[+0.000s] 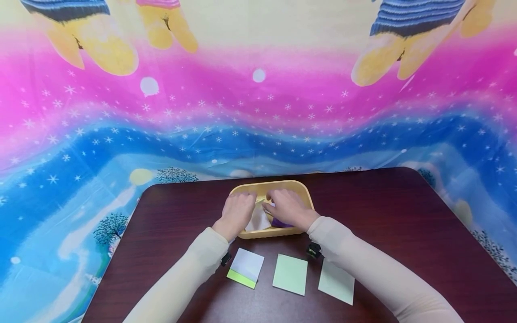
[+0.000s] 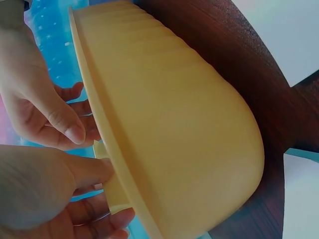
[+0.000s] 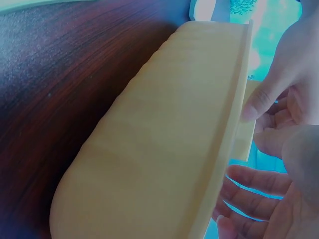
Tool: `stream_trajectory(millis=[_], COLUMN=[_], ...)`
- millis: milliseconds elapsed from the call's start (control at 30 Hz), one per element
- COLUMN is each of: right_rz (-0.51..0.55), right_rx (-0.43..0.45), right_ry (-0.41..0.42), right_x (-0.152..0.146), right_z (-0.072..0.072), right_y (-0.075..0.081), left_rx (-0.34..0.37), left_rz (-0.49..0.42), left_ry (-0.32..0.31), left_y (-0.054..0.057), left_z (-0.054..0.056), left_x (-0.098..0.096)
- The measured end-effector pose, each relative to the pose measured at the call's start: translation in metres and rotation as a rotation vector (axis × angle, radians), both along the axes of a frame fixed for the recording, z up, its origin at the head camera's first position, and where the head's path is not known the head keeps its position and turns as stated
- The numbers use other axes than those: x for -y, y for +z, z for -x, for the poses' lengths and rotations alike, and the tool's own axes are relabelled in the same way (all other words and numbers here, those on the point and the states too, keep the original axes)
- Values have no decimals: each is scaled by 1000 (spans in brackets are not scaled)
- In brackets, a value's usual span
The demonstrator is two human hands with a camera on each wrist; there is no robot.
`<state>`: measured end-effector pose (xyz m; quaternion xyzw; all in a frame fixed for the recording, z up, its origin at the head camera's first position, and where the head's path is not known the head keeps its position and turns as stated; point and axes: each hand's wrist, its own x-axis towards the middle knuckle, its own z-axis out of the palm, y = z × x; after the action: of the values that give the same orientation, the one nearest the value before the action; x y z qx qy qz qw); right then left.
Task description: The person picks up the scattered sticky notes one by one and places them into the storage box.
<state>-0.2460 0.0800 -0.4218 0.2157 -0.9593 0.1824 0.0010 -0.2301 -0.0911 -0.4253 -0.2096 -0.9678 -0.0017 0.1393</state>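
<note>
Head view shows a yellow basket (image 1: 266, 233) at the far middle of the dark red-brown counter (image 1: 387, 224), its far rim close to the counter's far edge; broad stretches of surface run left and right of it, and a narrower strip separates its near wall from three pads. The counter's far corners are rounded, and a printed cloth (image 1: 258, 107) hangs behind. Of the pads, the left pad (image 1: 246, 264) is whitish with a bright green strip on its near side, while the middle pad (image 1: 290, 274) and right pad (image 1: 334, 281) are pale green. A flat, straight-edged pale yellow piece (image 2: 116, 194) stands partly above the basket's rim, pinched between the thumb and fingers of the left hand (image 1: 240, 210). Beside it the right hand (image 1: 291, 207) is relaxed, fingers loosely bent, grasping nothing visible; whether its thumb touches the piece cannot be told. Basket walls hide the piece's lower part in both wrist views. Inside, a white item (image 1: 258, 219) and a purple item (image 1: 280, 223) are partly covered and hard to identify. The right sleeve (image 1: 363, 255) overlaps the right pad, and both sleeves run off the near edge of the head view.
</note>
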Motion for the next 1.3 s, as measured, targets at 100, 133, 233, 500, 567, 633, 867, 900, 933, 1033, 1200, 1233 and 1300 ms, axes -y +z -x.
stream_trajectory(millis=[100, 133, 233, 500, 567, 633, 867, 900, 933, 1033, 1200, 1233, 1300], right_rz=[-6, -7, -4, -8, -9, -10, -38, -39, -38, -39, -39, -40, -41], right_rx=[-5, -7, -13, -21, -21, -20, -18, -18, -19, -27, -42, -42, -40], right_ry=[-3, -4, -1, -7, -7, -7, 11, 12, 13, 7, 4, 4, 4], right_x=[-1, -2, -2, -4, -3, -3, -2, -2, -2, -2, -2, -2, -3], right_z=[0, 0, 0, 0, -1, -1, -5, -5, -5, -5, -5, -5, -4], right_y=[0, 0, 0, -1, -1, -1, -4, -5, -6, -8, -11, -11, -12], left_rx=[15, 17, 27, 41, 40, 43, 83, 83, 84, 86, 82, 79, 74], left_rz=[10, 11, 18, 45, 62, 77, 97, 96, 95, 89, 78, 75, 69], left_ry=[-1, -2, -12, -63, -67, -66, -58, -59, -60, -62, -61, -61, -63], left_y=[0, 0, 0, -3, -4, -4, -7, -8, -8, -8, -8, -8, -8], left_z=[-1, -1, -2, -7, -9, -9, -8, -8, -8, -9, -8, -8, -8], left_x=[-1, -1, -2, -2, -1, -1, -2, -2, -2, -2, -1, -1, -1])
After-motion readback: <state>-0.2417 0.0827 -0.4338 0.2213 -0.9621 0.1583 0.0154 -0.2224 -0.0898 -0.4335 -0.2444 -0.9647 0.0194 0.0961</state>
